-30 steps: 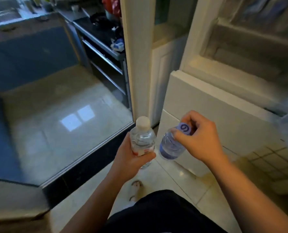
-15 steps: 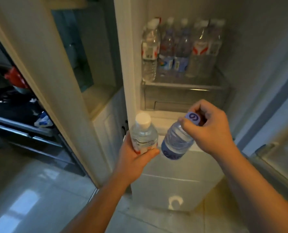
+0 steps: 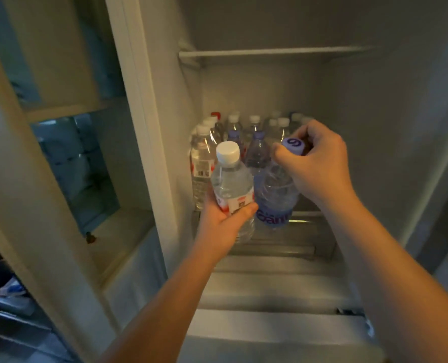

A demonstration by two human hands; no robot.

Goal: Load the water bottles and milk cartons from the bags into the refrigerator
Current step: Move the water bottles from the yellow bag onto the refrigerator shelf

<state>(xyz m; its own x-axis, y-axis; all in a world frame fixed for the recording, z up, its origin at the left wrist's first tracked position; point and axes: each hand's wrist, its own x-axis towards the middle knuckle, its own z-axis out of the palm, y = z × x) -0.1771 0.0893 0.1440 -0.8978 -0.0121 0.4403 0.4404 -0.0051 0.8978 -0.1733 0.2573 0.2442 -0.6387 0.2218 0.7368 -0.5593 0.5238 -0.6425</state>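
Refrigerator (image 3: 390,132) is open straight ahead, its shelf (image 3: 308,214) packed with upright stored bottles (image 3: 204,163) at left and rear, front right looks free. White-capped bottle (image 3: 230,182) is upright in the left hand (image 3: 223,224), fingers wrapped round its label. Purple-capped bottle (image 3: 275,197) hangs near upright just beside it, right hand (image 3: 317,166) pinching the cap, nearer that gap

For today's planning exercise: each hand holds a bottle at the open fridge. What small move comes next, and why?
Probably lower the purple-capped bottle onto the bare shelf front: the right hand holds it right there, before the standing bottles.
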